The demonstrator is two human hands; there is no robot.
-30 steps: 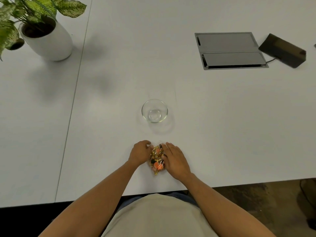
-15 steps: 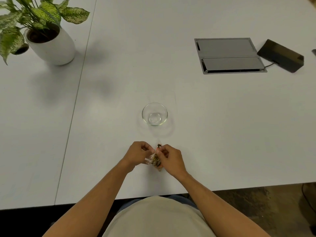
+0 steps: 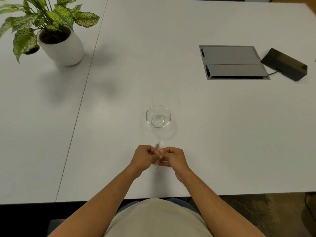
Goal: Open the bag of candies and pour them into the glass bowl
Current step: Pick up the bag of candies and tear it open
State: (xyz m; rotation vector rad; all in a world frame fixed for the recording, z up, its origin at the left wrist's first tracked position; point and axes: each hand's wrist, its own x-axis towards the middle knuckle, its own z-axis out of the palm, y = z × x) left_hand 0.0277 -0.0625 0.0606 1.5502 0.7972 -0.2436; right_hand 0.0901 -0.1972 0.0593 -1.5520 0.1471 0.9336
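Observation:
A small clear glass bowl (image 3: 158,116) stands on the white table (image 3: 205,134), with nothing in it. Just in front of it, nearer to me, my left hand (image 3: 143,157) and my right hand (image 3: 173,158) pinch the clear candy bag (image 3: 159,147) between them, held edge-on above the table. Only a thin strip of the bag shows above and below my fingers; the candies are mostly hidden by my hands.
A potted plant in a white pot (image 3: 62,47) stands at the far left. A grey cable hatch (image 3: 233,62) is set in the table at the far right, with a black box (image 3: 284,64) and its cable beside it. The table's front edge (image 3: 239,194) runs close to my body.
The bag lay flat on the table under my hands; both hands have lifted it and turned it edge-on, so the colourful candies no longer show. The view has tilted slightly.

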